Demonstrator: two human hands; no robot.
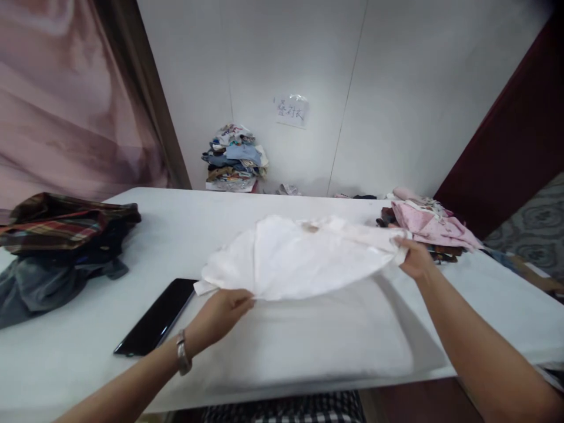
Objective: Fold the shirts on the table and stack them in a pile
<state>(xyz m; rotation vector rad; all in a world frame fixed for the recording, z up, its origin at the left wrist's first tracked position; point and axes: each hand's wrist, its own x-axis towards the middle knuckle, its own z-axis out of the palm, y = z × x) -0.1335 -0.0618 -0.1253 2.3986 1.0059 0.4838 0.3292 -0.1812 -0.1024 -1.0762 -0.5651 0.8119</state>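
A white garment [299, 255] is lifted a little above the white table [220, 205], spread out between my two hands. My left hand [220, 316] pinches its near left edge; a watch sits on that wrist. My right hand [413, 258] grips the garment's right end, close to a pile of pink clothes [429, 226]. The cloth casts a shadow on the table below it.
A black phone [156, 318] lies face up just left of my left hand. A heap of plaid and dark clothes [57, 241] fills the table's left end. Another clothes pile [235, 158] stands by the far wall under a paper label [291, 110].
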